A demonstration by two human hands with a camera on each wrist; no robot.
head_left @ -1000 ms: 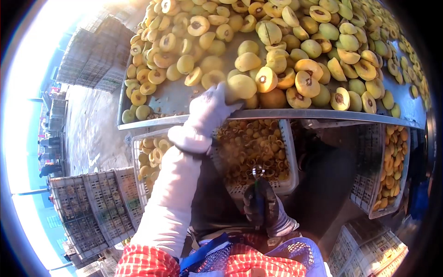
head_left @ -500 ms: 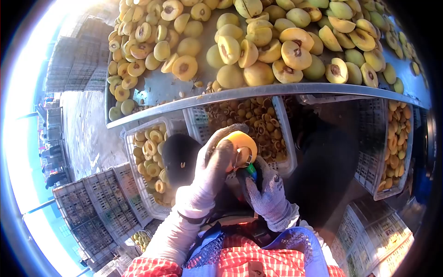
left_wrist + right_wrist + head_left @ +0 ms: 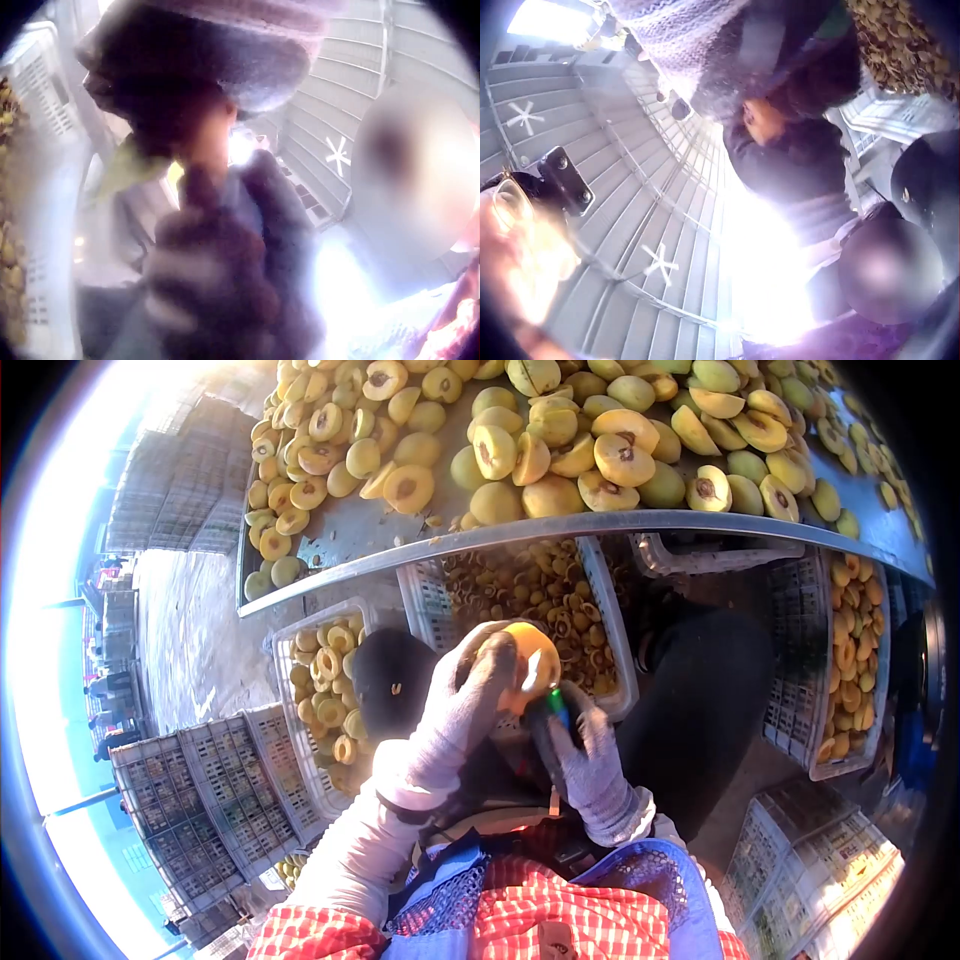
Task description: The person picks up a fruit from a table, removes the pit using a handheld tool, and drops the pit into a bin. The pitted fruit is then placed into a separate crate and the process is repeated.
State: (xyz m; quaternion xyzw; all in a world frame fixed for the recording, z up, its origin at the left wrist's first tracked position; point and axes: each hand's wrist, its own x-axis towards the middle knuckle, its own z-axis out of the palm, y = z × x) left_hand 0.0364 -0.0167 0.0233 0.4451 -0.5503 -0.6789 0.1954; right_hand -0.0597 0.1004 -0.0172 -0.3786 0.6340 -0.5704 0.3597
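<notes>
A yellow peach half (image 3: 540,660) is held up over the lap in the head view. My gloved left hand (image 3: 468,685) grips it from the left, fingers and thumb curled round its sides. Close against the fruit's lower right, my gloved right hand (image 3: 590,765) holds a small hand tool with a green and blue handle (image 3: 558,705). The tool's metal end is hidden by the fruit and the hands. In the right wrist view, a bit of orange fruit (image 3: 765,121) shows between the dark gloves.
Many peach halves lie on a metal table (image 3: 400,556) ahead. Beneath its edge, a white crate (image 3: 612,610) holds small brown-yellow scraps. Crates of peach halves stand left (image 3: 283,670) and right (image 3: 795,650). Stacked crates (image 3: 200,785) fill the lower left. Dark-trousered knees (image 3: 705,670) flank the hands.
My left hand has come back from the table's fruit to the lap with a peach half. My right hand has raised the tool to it. Over the last half second the peach half has turned.
</notes>
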